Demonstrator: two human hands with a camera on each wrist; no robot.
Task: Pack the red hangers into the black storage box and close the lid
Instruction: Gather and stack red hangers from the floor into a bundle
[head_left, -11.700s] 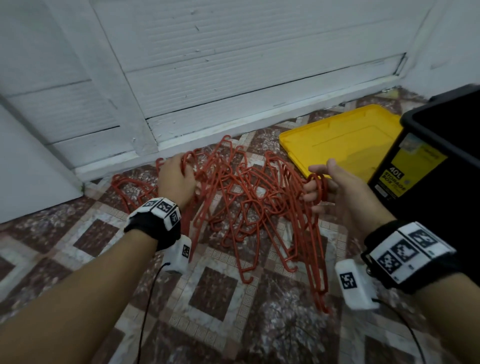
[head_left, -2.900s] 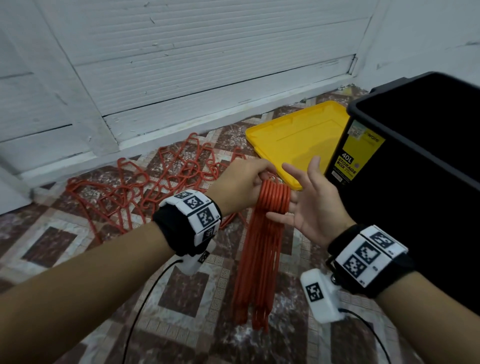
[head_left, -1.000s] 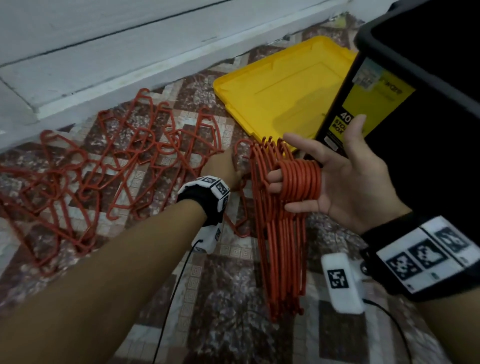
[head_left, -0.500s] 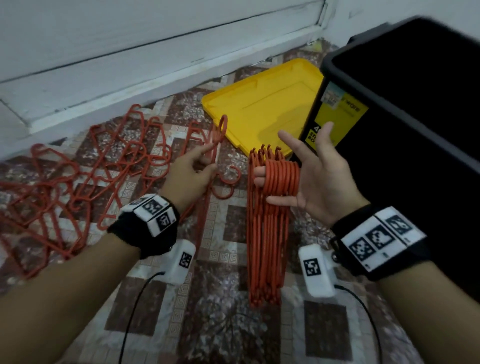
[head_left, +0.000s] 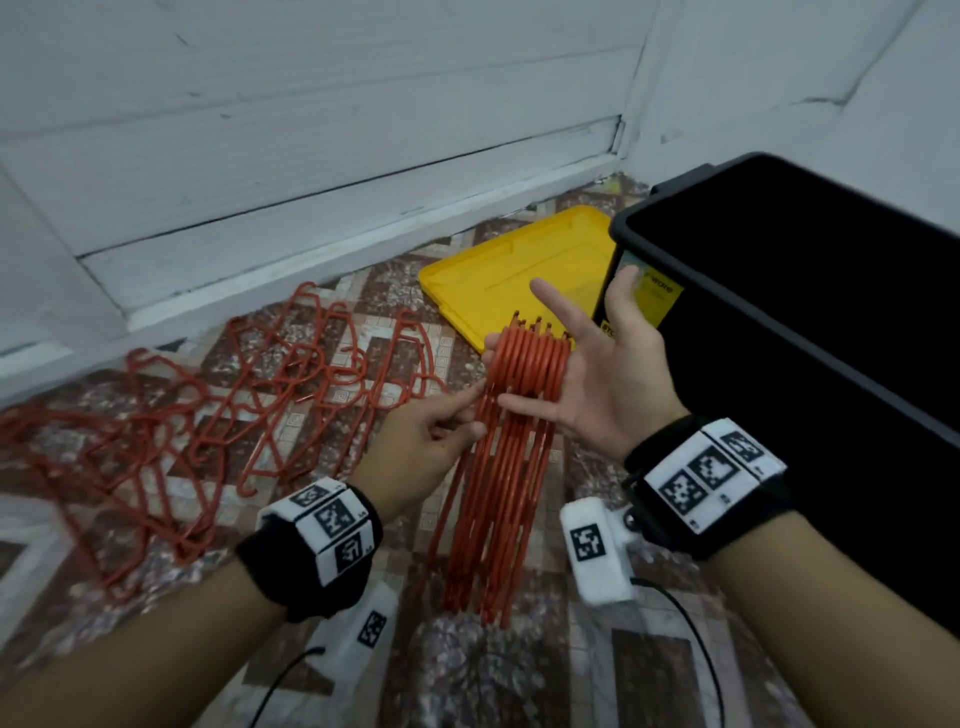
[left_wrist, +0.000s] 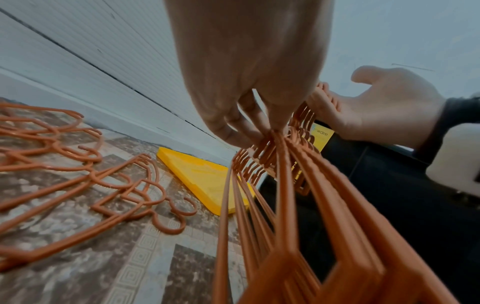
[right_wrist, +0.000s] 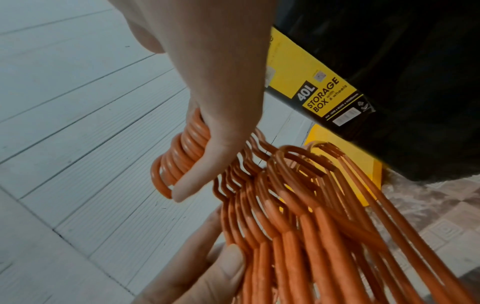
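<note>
A bundle of red hangers (head_left: 493, 493) hangs by its hooks (right_wrist: 182, 156) from the straight middle fingers of my right hand (head_left: 597, 374), which is palm up with index finger and thumb spread. My left hand (head_left: 436, 441) pinches a hanger at the left edge of the bundle, just below the hooks; in the left wrist view its fingertips (left_wrist: 259, 131) close on the hanger necks (left_wrist: 275, 156). Several loose red hangers (head_left: 208, 415) lie tangled on the floor to the left. The open black storage box (head_left: 727, 280) stands at the right, close behind my right hand.
The yellow lid (head_left: 519, 270) lies flat on the patterned tile floor between the box and the white panelled wall (head_left: 311, 156). The box's yellow label (right_wrist: 324, 96) faces the hangers. Cables trail from both wrist cameras over the floor.
My left hand, which half a second ago held a single hanger up from the pile, has moved right and now pinches at the bundle on my right hand. The right hand has barely moved.
</note>
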